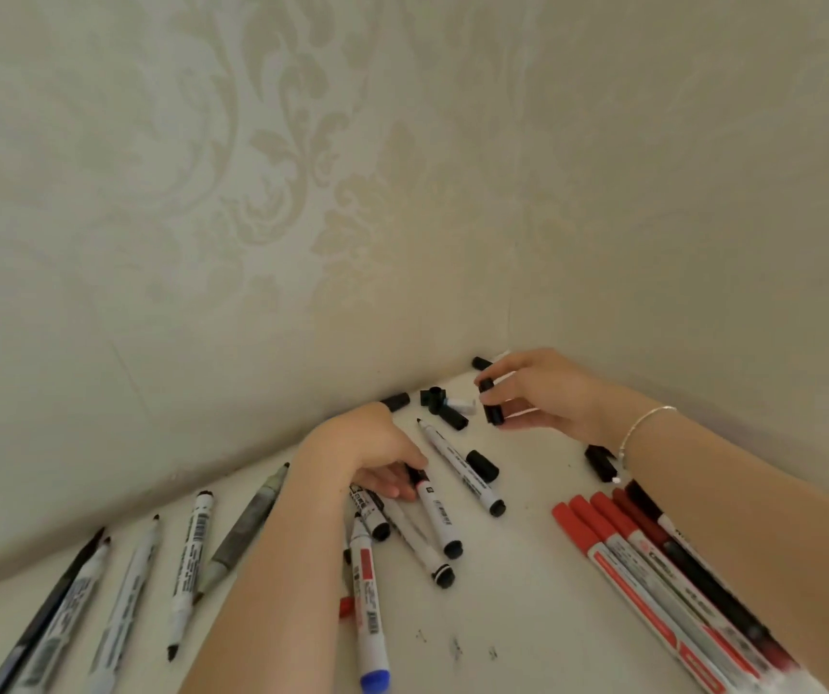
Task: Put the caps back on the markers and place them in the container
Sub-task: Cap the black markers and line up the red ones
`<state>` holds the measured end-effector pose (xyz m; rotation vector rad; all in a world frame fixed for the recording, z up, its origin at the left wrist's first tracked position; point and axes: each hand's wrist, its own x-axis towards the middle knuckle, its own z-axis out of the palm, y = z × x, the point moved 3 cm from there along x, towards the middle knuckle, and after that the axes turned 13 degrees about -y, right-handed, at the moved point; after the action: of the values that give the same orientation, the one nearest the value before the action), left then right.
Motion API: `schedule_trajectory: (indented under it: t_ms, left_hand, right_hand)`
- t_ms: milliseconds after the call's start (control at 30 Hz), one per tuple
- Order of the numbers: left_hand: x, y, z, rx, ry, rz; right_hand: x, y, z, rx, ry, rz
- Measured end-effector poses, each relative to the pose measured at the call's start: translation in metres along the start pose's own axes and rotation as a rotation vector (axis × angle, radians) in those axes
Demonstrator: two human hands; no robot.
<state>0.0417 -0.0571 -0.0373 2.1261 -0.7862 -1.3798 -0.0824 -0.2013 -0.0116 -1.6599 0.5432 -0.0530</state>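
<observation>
Capping step: right hand (542, 393) pinches black cap (491, 402), left hand (377, 455) grips uncapped marker (435, 508) on counter (527, 568); next, align them.

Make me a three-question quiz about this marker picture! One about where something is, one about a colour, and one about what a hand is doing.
1. Where do the red-capped markers lie?
A. under the right forearm, at the right of the table
B. at the far left edge
C. standing against the wall

2. What colour is the cap of the marker nearest the bottom edge?
A. green
B. blue
C. yellow

3. What is the right hand doing?
A. lying flat on the table
B. pinching a black cap
C. holding a red marker

Answers:
1 A, they lie side by side beside and partly under the right forearm.
2 B, its cap is plainly blue.
3 B, thumb and fingers close on the black cap above the table.
</observation>
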Motion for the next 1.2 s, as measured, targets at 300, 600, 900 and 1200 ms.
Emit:
schedule_trajectory:
  t_ms: [300,600,900,1200]
  left_hand:
    - [-0.012,0.000,-0.002,-0.108,-0.059,0.071]
    - [-0.024,0.005,-0.010,-0.201,-0.070,0.322]
    - [-0.017,0.003,-0.005,-0.109,-0.045,0.235]
    - [-0.020,0.003,-0.017,-0.157,0.015,0.266]
  right_hand:
    - [-0.001,0.005,-0.006,0.285,-0.113,0.015]
    - [-0.003,0.014,-0.008,-0.516,-0.026,0.238]
    - [0.023,0.005,0.018,-0.917,0.144,0.060]
    - [0.052,0.009,0.043,-1.024,0.167,0.049]
